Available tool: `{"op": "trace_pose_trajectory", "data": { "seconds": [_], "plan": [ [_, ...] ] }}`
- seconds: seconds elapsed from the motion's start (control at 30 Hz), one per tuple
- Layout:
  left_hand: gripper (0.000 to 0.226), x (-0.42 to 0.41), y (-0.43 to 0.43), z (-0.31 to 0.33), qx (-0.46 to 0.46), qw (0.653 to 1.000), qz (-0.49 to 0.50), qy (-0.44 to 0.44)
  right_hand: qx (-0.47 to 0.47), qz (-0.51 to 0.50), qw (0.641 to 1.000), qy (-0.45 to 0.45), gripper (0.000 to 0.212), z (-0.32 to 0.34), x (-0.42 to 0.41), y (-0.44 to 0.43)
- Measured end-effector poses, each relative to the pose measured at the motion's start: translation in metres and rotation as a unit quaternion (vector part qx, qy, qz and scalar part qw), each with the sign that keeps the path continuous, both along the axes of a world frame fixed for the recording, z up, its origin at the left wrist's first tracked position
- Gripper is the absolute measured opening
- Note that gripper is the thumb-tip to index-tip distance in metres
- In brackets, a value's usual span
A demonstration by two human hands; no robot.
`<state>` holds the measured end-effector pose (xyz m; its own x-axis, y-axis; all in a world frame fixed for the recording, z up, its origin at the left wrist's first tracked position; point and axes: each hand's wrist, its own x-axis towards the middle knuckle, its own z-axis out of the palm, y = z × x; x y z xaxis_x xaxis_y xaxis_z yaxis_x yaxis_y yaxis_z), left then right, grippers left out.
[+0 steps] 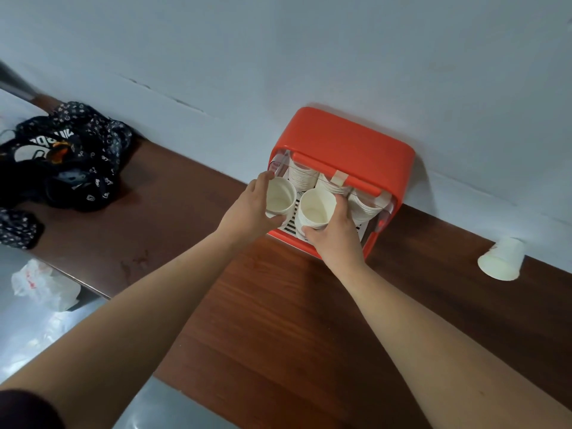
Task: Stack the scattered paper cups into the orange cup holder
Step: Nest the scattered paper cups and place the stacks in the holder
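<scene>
Gripping white paper cups (315,209), glossy orange cup holder (349,144) (front open)

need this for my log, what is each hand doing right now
Left hand: closed around a paper cup at the front of the orange cup holder.
Right hand: closed around a second paper cup beside it.

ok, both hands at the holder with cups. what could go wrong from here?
1. The left hand grips the left cup and the right hand the right cup, close together at the orange cup holder; they could bump each other or the stacks inside and dent a rim.
2. A stray cup lies on its side on the table to the right; it might roll or get missed.
</scene>
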<state>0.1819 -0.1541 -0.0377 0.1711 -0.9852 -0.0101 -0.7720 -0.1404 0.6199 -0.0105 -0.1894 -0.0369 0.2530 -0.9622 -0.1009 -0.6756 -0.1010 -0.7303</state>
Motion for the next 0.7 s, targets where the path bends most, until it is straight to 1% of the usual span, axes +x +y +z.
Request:
{"op": "trace_pose_trajectory", "data": {
  "seconds": [0.13, 0.3, 0.33, 0.37, 0.4, 0.47, 0.5, 0.57, 0.63, 0.7],
  "plan": [
    [0.082, 0.002, 0.006, 0.005, 0.034, 0.999, -0.001, -0.013, -0.011, 0.005, 1.0, 0.025, 0.089, 0.0, -0.005, 0.003],
    [0.092, 0.0, 0.015, 0.013, 0.061, 0.998, 0.022, -0.013, 0.017, 0.0, 1.0, 0.024, 0.103, 0.003, -0.007, 0.005],
    [0.09, -0.001, 0.018, 0.014, 0.059, 0.998, 0.033, -0.013, 0.026, 0.002, 0.999, 0.022, 0.106, 0.004, -0.009, 0.006],
    [0.083, -0.002, 0.023, 0.015, 0.054, 0.998, 0.043, -0.014, 0.034, 0.003, 0.999, 0.022, 0.105, 0.007, -0.014, 0.009],
    [0.07, -0.006, 0.031, 0.016, 0.052, 0.997, 0.06, -0.013, 0.039, 0.006, 0.999, 0.025, 0.1, 0.011, -0.021, 0.014],
    [0.043, -0.019, 0.048, 0.022, 0.061, 0.991, 0.121, -0.004, 0.033, 0.014, 0.999, 0.035, 0.083, 0.021, -0.042, 0.026],
    [0.037, -0.029, 0.058, 0.026, 0.072, 0.987, 0.146, 0.005, 0.032, 0.013, 0.999, 0.042, 0.075, 0.027, -0.055, 0.034],
    [0.038, -0.05, 0.076, 0.033, 0.083, 0.983, 0.164, 0.015, 0.046, 0.001, 0.997, 0.065, 0.064, 0.04, -0.086, 0.05],
    [0.042, -0.075, 0.09, 0.041, 0.082, 0.984, 0.157, 0.016, 0.069, -0.025, 0.993, 0.096, 0.061, 0.051, -0.119, 0.067],
    [0.045, -0.106, 0.098, 0.052, 0.077, 0.989, 0.128, 0.015, 0.078, -0.049, 0.988, 0.12, 0.061, 0.061, -0.157, 0.083]
  ]
}}
